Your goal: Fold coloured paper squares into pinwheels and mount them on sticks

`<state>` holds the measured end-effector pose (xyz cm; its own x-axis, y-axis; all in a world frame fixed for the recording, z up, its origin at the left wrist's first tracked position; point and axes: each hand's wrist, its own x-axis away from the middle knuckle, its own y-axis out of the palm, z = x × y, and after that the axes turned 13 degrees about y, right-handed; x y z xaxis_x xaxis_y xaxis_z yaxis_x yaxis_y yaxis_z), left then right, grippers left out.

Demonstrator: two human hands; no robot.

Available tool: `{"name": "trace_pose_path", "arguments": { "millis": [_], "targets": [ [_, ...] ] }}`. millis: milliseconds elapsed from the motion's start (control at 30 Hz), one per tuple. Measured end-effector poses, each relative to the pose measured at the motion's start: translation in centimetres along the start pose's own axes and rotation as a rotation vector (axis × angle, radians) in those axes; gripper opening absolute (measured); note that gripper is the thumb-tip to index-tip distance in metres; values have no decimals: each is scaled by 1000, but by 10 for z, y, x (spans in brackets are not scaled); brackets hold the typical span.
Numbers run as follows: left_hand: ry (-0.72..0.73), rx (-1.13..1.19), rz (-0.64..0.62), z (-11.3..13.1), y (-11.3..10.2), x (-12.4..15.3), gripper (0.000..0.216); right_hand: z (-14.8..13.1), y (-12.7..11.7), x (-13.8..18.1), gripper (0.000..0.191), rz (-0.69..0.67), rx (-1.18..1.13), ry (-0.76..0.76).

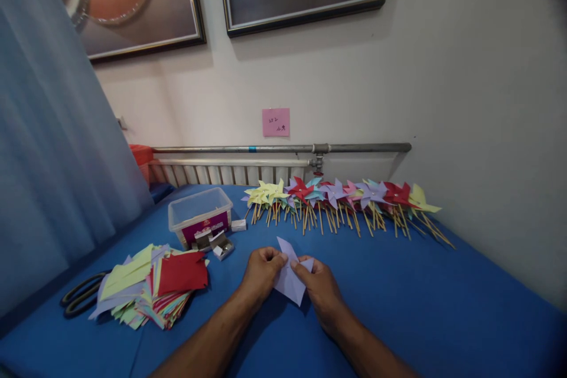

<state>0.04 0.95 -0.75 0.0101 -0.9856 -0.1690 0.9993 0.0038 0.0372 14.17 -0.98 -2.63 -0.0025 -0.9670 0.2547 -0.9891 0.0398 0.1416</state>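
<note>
A lavender paper pinwheel (290,284), partly folded, is held up just above the blue-covered table (398,301). My left hand (262,271) pinches its left side between thumb and fingers. On the other side my right hand (319,286) grips it, the thumb pressing near the middle and a paper point sticking up by the fingers. Both hands are closed on the paper. To their left lies a stack of cut coloured paper sheets (183,274), with a red one on top. Small opened boxes (221,245) sit beyond the left hand.
A clear plastic tub (200,207) with a purple label stands at the back left. Black-handled scissors (82,295) lie partly under the paper. Many finished pinwheels (336,192) on sticks line the back. A radiator (230,174) and pipe run along the wall; a blue curtain (57,147) hangs left.
</note>
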Motion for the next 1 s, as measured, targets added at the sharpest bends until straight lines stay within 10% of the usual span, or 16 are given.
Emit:
{"name": "trace_pose_path", "arguments": {
  "millis": [1000],
  "targets": [
    [-34, 141, -89, 30, -8, 5, 44, -10, -9, 2, 39, -4, -26, 9]
  ]
}}
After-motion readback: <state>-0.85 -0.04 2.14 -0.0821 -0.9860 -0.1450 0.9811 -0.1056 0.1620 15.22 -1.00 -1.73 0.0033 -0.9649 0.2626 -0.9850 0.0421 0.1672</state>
